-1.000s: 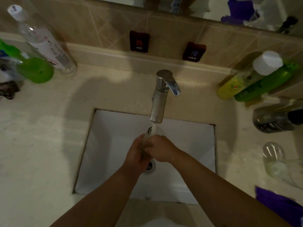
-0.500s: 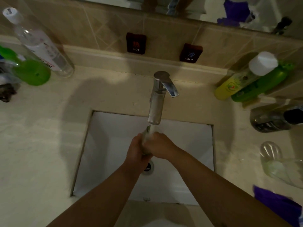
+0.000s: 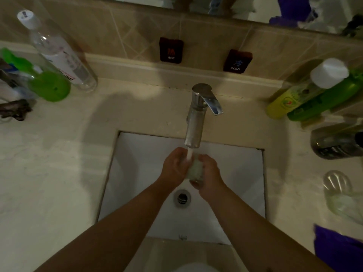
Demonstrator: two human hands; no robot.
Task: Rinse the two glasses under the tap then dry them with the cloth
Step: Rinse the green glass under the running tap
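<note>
Both hands meet over the white sink (image 3: 137, 173), directly below the tap (image 3: 194, 124). The left hand (image 3: 173, 166) and the right hand (image 3: 209, 177) hold one glass (image 3: 194, 169) between them, the fingers of each curled round its sides. The water stream (image 3: 190, 156) runs from the spout onto the glass at the point where the hands meet. The glass looks clouded by water; which way its mouth faces cannot be told. The drain (image 3: 182, 197) lies just below the hands.

The second glass (image 3: 341, 195) lies on its side on the bench (image 3: 49, 173), to the right of the sink and well apart from the hands. The purple cloth (image 3: 337, 250) lies on the bench just in front of that glass, at the frame's lower right edge.

Bottles stand on the bench along the wall: a clear bottle (image 3: 60, 54) and a green bottle (image 3: 47, 85) at left, a yellow bottle (image 3: 306, 89) at right. Two dark tags marked HOT (image 3: 171, 50) and COLD (image 3: 236, 60) are fixed to the tiles behind the tap.
</note>
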